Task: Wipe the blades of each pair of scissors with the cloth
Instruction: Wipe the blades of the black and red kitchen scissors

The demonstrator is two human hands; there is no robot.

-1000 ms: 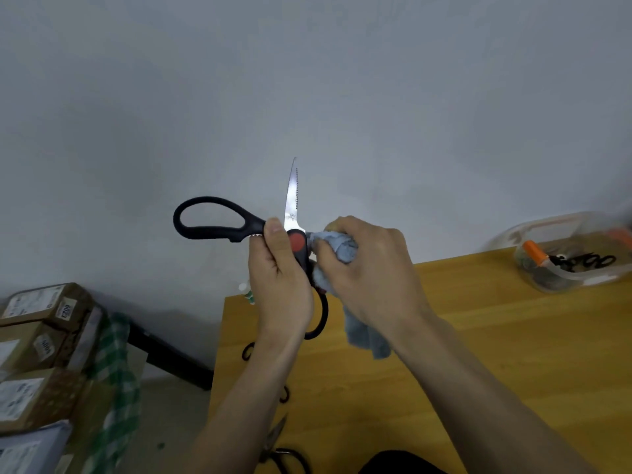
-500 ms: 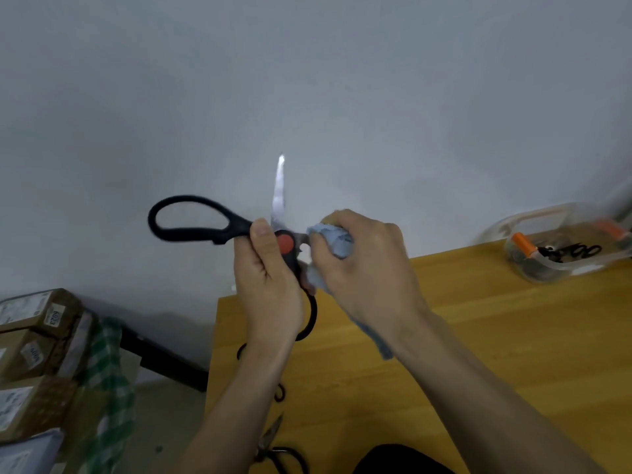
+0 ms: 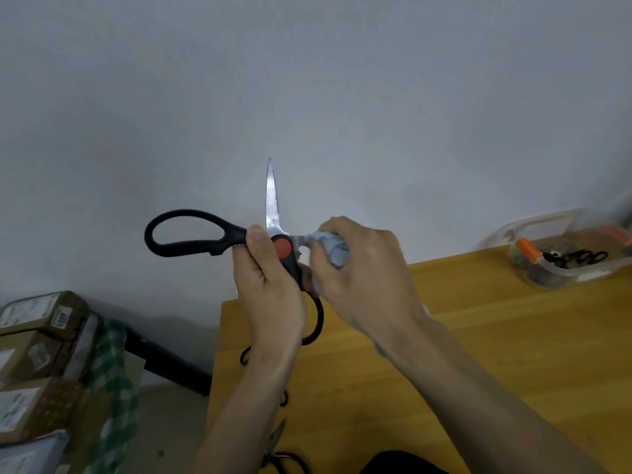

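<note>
Kitchen scissors (image 3: pixel 273 234) splayed open; left hand (image 3: pixel 270 295) grips the pivot. Right hand (image 3: pixel 362 268) pinches soft blue cloth (image 3: pixel 333 249) around the sideways blade. Stiff, sharp steel: best held by the handles.

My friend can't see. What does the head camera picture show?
A left hand holds open black scissors while the right hand rubs a blue cloth on one blade, above a wooden table.

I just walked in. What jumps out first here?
Black-handled kitchen scissors spread wide open in mid-air, one serrated steel blade pointing up, gripped at the red pivot by the left hand. The right hand presses a crumpled light-blue cloth round the other blade, above a yellow wooden table.
</note>
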